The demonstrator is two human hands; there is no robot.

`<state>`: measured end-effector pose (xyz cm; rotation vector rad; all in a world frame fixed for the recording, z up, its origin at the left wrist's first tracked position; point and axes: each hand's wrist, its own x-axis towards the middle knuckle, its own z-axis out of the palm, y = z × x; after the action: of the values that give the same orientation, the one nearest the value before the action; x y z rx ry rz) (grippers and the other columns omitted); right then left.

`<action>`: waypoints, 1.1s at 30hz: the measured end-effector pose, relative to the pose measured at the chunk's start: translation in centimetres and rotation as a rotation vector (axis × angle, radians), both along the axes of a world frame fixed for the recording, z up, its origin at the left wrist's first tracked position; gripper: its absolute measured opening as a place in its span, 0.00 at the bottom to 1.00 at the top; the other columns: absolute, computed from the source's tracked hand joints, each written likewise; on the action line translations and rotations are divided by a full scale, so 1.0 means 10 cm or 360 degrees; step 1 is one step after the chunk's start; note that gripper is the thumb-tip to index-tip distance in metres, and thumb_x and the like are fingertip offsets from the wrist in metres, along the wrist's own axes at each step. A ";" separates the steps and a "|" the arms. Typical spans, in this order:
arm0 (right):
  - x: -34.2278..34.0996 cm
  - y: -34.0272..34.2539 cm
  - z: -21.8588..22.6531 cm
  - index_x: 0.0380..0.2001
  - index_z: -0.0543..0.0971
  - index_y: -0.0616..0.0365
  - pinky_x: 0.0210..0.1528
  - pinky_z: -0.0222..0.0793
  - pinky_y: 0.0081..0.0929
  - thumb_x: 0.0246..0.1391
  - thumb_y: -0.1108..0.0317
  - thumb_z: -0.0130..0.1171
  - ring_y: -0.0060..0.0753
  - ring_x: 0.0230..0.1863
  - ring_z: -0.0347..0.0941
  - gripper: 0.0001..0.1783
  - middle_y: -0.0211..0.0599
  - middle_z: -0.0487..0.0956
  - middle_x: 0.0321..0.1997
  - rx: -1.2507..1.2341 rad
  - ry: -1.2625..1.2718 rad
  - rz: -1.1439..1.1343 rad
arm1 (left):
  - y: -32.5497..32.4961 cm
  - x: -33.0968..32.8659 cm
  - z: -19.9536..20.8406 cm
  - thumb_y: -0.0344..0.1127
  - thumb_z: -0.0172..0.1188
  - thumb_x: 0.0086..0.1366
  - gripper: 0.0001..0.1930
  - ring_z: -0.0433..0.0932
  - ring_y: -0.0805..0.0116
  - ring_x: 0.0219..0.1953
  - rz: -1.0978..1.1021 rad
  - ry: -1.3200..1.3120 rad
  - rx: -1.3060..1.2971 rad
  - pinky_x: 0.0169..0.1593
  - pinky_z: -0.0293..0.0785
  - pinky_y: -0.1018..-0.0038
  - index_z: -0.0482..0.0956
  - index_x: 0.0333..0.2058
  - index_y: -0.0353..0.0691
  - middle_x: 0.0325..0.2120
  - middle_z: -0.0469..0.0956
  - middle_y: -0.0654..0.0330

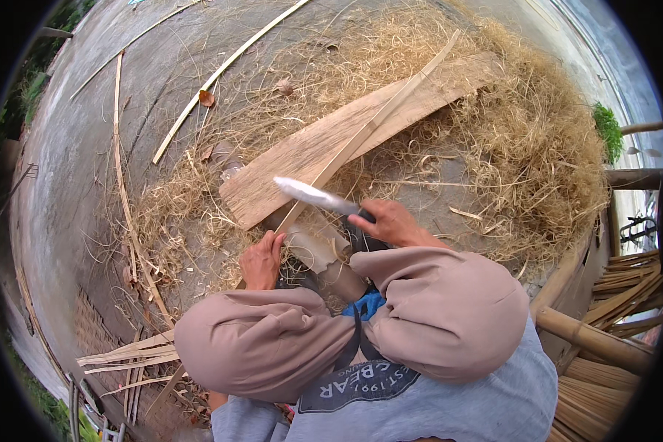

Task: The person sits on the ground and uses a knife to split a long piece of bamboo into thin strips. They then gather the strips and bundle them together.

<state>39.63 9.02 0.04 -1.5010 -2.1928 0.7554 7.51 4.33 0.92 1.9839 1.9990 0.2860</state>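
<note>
My right hand [392,223] is closed round the dark handle of a knife [311,194]. The broad, pale blade points left and lies across a long bamboo strip [383,112]. My left hand [261,261] grips the strip near its lower end, fingers pinched on it. From there the strip slants up to the right over a flat wooden board [295,163]. Beneath the blade and between my knees is a brownish, tube-like piece [311,247] with a worn covering. I cannot tell whether the blade is cutting into the strip.
Curly shavings [538,132] are heaped beyond the board and to the right. Loose bamboo strips [221,74] lie on the concrete floor [74,147] at far left. More cut strips [129,352] rest by my left knee. A bamboo pole frame [593,339] stands on the right with bundled slats [593,394].
</note>
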 end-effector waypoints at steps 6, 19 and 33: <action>0.76 0.79 0.17 0.23 0.73 0.57 0.25 0.70 0.42 0.66 0.44 0.57 0.36 0.20 0.73 0.28 0.43 0.75 0.18 -0.0233 -0.0079 -0.0690 | 0.00 -0.01 -0.01 0.52 0.55 0.73 0.18 0.76 0.39 0.24 -0.0016 -0.0130 -0.0058 0.28 0.67 0.49 0.76 0.31 0.44 0.18 0.75 0.45; 1.18 1.17 -0.19 0.22 0.74 0.62 0.20 0.66 0.36 0.66 0.39 0.55 0.32 0.16 0.72 0.34 0.38 0.72 0.14 0.0109 0.0059 -0.1026 | -0.27 -0.38 0.04 0.47 0.56 0.74 0.17 0.76 0.51 0.28 0.0001 -0.0145 0.0040 0.32 0.69 0.56 0.77 0.60 0.60 0.26 0.74 0.53; 0.52 0.41 0.00 0.28 0.75 0.60 0.29 0.70 0.47 0.63 0.44 0.61 0.52 0.26 0.75 0.26 0.48 0.77 0.23 -0.0177 0.0073 -0.0666 | 0.08 0.00 0.16 0.48 0.54 0.75 0.19 0.75 0.54 0.27 -0.0149 -0.0178 -0.0043 0.32 0.69 0.57 0.78 0.62 0.64 0.23 0.71 0.56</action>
<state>44.81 13.16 -0.01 -1.8925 -1.7387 0.7659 7.53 5.09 2.53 1.9920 1.8261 0.3384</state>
